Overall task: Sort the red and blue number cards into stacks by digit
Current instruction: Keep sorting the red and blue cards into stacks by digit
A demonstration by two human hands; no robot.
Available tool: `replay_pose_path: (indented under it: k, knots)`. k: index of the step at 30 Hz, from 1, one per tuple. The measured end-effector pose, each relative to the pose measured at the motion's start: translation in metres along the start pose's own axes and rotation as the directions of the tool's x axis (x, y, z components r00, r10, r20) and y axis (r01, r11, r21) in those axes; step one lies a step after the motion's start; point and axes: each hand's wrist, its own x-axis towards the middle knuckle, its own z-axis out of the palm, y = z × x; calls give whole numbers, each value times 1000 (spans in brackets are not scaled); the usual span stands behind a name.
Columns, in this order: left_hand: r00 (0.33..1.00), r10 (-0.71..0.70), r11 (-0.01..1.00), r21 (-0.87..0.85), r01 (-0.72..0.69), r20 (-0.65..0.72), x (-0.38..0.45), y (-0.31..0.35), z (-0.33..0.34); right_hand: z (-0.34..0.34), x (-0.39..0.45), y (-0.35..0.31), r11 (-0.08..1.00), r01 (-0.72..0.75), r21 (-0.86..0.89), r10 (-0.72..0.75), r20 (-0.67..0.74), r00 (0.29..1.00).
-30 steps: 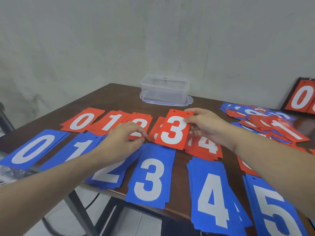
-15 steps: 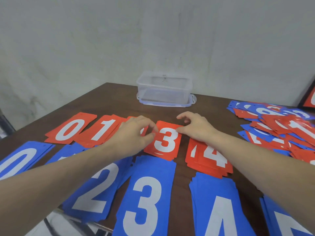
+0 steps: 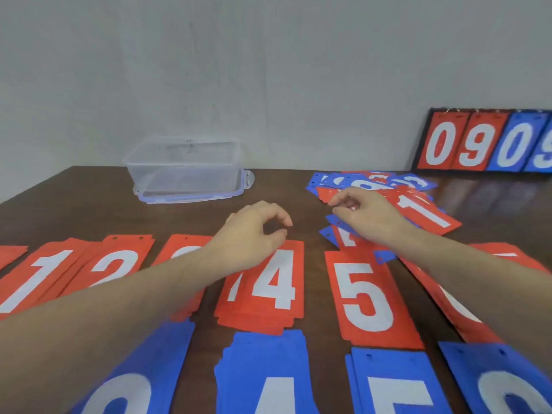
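Observation:
Red stacks lie in a row on the brown table [image 3: 312, 234]: 1 [image 3: 35, 282], 2 [image 3: 116, 264], 4 [image 3: 268, 294], 5 [image 3: 364, 297], and another [image 3: 448, 303] partly under my right forearm. My left forearm hides most of the red 3 stack [image 3: 182, 249]. Blue stacks 3 [image 3: 134, 383], 4 [image 3: 268, 377], 5 [image 3: 397, 389] and one more [image 3: 507, 389] lie along the front edge. My left hand [image 3: 254, 231] hovers over the top of the red 4 stack, fingers loosely curled and empty. My right hand [image 3: 364, 216] is over the near-left edge of the mixed unsorted pile [image 3: 424, 213].
A clear plastic container [image 3: 185, 171] stands on its lid at the back of the table, near the wall. A scoreboard [image 3: 484, 141] showing 0 9 0 9 leans against the wall at the back right. Bare wood shows between the container and the pile.
The red 3 card has been laid on its stack and released. Both hands moved right, the right hand reaching the unsorted pile. The view has swung right.

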Motion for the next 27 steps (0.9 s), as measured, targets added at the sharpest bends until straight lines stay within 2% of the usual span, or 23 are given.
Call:
replay_pose_path:
  k: [6, 12, 19, 22, 27]
  knots:
    - [998, 18, 1000, 4, -18, 56, 58, 17, 42, -53, 0, 54, 993, -80, -84, 70, -117, 991]
    - [999, -6, 1000, 24, 5, 32, 105, 20, 71, -86, 7, 103, 948, -189, -255, 138, -205, 969]
    - [998, 52, 997, 52, -53, 30, 139, 29, 97, -95, 15, 123, 866, -200, -458, 130, -179, 975]
    - [997, 49, 997, 63, -53, 64, 154, 33, 104, -92, 18, 130, 845, -198, -496, 134, -163, 978]
    - [974, -56, 990, 141, 25, 221, 177, 30, 116, -89, 18, 136, 844, -189, -502, 114, -176, 978]
